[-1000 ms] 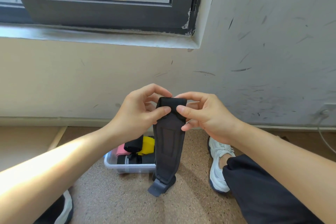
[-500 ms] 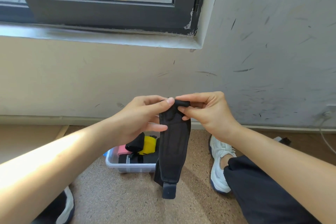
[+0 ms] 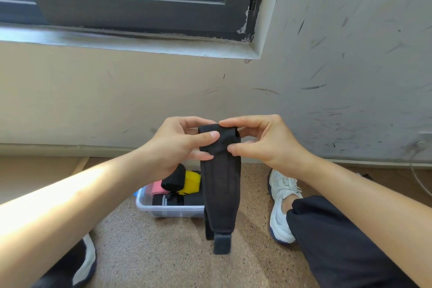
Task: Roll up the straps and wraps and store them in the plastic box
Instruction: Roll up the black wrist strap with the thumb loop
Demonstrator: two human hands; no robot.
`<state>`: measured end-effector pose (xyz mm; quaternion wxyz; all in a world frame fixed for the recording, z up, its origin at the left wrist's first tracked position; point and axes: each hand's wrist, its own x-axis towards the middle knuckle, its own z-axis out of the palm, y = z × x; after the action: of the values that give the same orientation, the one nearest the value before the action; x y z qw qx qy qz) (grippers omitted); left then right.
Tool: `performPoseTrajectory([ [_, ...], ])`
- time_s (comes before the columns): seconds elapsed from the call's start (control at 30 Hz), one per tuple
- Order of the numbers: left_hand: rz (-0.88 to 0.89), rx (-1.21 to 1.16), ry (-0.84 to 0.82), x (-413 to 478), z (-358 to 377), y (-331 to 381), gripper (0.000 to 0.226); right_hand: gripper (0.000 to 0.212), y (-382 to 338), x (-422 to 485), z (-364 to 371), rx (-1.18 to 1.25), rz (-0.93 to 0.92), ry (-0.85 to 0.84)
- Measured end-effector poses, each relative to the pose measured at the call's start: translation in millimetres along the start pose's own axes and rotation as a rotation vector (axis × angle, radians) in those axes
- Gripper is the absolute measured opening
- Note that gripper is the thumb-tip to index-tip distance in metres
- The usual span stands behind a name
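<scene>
A black wrap (image 3: 221, 184) hangs in front of me, its top end curled into a small roll. My left hand (image 3: 180, 145) pinches that roll from the left, thumb on its front. My right hand (image 3: 261, 140) pinches it from the right. The wrap's free tail with a dark tab hangs down over the floor. Below and behind it stands the clear plastic box (image 3: 149, 206), holding a pink roll (image 3: 157, 187), a yellow roll (image 3: 192, 182) and black rolls (image 3: 174, 179).
I sit on a speckled brown floor (image 3: 163, 252) facing a scuffed wall under a dark window frame (image 3: 140, 14). My white sneaker (image 3: 281, 206) lies right of the box and another shoe (image 3: 86, 262) at the lower left. A cable (image 3: 418, 175) runs down the wall at the far right.
The top of the wrap has been turned over into a thicker roll between my fingers. The hanging part has shortened and its tail has swung straighter.
</scene>
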<state>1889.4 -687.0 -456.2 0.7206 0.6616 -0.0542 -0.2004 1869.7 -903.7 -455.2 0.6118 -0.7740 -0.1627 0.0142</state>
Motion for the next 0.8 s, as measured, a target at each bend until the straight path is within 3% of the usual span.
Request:
performPoseTrajectory([
  [0.13,0.072,0.148,0.043,-0.4,-0.7,0.3,0.015,0.046,-3.6,-4.2,-2.0,0.068,0.095,-0.055],
  [0.27,0.091,0.196,-0.025,-4.3,-0.7,5.7,0.029,0.028,-3.2,-2.4,0.3,0.067,0.103,-0.003],
  [0.37,0.147,0.312,-0.038,-8.4,-1.9,6.6,0.027,0.023,-2.0,-2.2,2.0,0.050,0.156,0.003],
  [0.6,0.259,0.291,0.069,-5.4,3.7,2.7,0.006,0.046,-9.1,-1.5,5.3,0.152,0.250,-0.050],
  [0.67,0.248,0.290,0.097,-4.7,3.9,1.1,0.014,0.050,-12.7,-2.7,3.6,0.222,0.225,-0.085],
  [0.8,0.224,0.268,0.130,-3.0,5.0,-3.0,0.032,0.046,-13.4,-4.3,4.5,0.090,0.132,-0.053],
])
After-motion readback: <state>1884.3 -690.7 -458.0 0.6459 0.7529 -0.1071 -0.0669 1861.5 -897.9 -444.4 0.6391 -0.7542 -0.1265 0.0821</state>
